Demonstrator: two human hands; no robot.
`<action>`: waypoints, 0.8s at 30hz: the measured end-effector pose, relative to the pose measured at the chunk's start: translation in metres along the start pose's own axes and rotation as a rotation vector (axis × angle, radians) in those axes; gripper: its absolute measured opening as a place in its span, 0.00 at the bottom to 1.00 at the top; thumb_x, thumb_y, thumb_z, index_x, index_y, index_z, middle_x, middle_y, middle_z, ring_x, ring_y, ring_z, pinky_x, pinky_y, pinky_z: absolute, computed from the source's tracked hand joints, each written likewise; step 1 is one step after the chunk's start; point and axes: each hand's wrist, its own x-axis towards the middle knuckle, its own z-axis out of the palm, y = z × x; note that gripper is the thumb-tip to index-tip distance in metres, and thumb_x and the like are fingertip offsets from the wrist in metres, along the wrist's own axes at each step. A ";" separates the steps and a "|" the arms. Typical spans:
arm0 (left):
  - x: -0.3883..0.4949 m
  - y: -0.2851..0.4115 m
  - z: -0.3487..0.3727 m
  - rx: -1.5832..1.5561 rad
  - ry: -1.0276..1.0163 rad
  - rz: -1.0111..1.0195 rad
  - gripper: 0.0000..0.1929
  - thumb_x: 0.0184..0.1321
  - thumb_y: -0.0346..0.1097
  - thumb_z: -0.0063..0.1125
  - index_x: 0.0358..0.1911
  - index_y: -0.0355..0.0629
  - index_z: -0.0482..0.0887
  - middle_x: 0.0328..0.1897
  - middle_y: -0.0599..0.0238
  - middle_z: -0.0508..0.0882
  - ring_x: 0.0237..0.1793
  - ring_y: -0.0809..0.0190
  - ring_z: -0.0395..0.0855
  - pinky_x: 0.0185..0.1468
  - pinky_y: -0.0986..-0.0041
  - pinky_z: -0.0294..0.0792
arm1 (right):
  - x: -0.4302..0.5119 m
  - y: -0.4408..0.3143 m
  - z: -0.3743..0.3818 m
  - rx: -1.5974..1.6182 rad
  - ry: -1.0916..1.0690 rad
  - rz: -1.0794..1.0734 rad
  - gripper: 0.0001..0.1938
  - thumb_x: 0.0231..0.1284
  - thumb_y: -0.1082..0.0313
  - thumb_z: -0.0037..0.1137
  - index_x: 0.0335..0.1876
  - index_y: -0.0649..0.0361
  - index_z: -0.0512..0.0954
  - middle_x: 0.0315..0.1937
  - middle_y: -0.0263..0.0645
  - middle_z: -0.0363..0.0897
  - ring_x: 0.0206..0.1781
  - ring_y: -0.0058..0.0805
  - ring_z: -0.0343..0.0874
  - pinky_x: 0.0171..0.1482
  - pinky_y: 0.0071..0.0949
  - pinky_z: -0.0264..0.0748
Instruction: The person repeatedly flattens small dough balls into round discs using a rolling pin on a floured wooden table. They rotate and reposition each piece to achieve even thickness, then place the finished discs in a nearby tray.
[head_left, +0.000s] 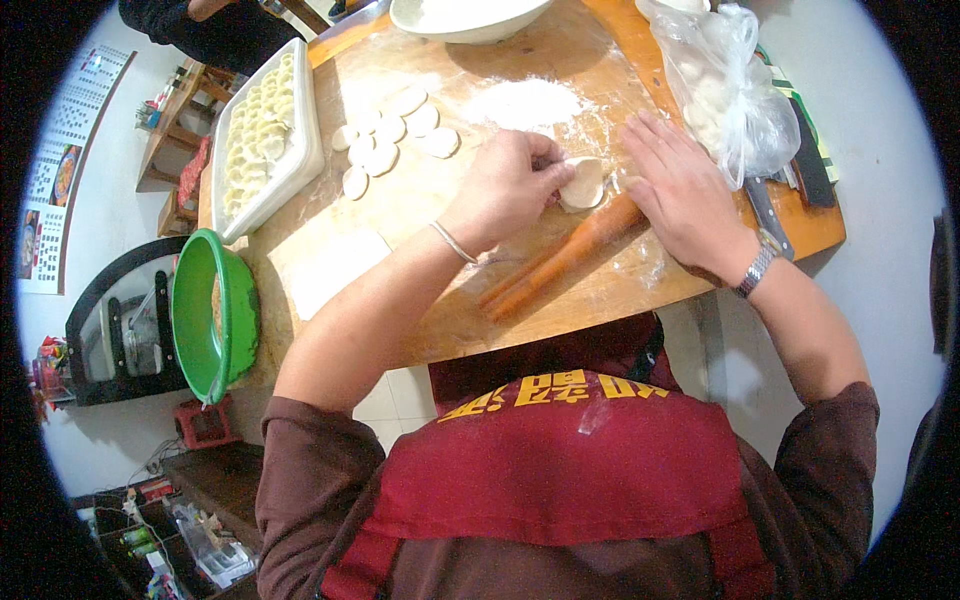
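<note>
Between thumb and fingers, my left hand (521, 180) pinches the edge of a flat dough wrapper (583, 184), which lies on the floured wooden board (420, 300). My right hand (675, 184) lies palm down, fingers extended, over the far end of a wooden rolling pin (562, 259); its near end points down-left towards the board's front edge. The palm hides that far end. Left of my left hand lie several round dough wrappers (382, 159), some overlapping. Beyond both hands is a heap of white flour (529, 103).
A plastic tray (315, 142) of shaped dough pieces and a green basin (244, 322) stand left. At the far edge is a white bowl (469, 28). Right are a tied plastic bag of dough pieces (724, 105) and a knife (771, 217). A person in black (217, 34) is at top left.
</note>
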 end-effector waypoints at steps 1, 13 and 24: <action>-0.001 -0.001 0.002 0.046 0.036 0.048 0.11 0.64 0.35 0.65 0.35 0.32 0.89 0.26 0.53 0.88 0.29 0.60 0.87 0.38 0.68 0.78 | 0.009 0.000 0.003 0.002 -0.011 0.025 0.27 0.75 0.53 0.46 0.68 0.69 0.70 0.72 0.59 0.68 0.78 0.52 0.62 0.78 0.45 0.57; 0.022 -0.004 0.002 0.255 0.080 0.211 0.13 0.64 0.38 0.62 0.37 0.32 0.89 0.33 0.41 0.88 0.35 0.44 0.88 0.46 0.59 0.78 | 0.071 0.000 0.030 -0.007 -0.022 0.106 0.30 0.80 0.51 0.36 0.75 0.66 0.63 0.77 0.58 0.60 0.81 0.50 0.56 0.81 0.43 0.51; -0.015 -0.013 0.010 0.055 0.148 0.031 0.09 0.65 0.32 0.63 0.38 0.30 0.85 0.30 0.56 0.88 0.33 0.66 0.84 0.40 0.69 0.76 | 0.044 0.001 0.012 0.028 -0.196 0.072 0.33 0.78 0.50 0.37 0.73 0.74 0.64 0.76 0.59 0.62 0.80 0.48 0.59 0.80 0.42 0.55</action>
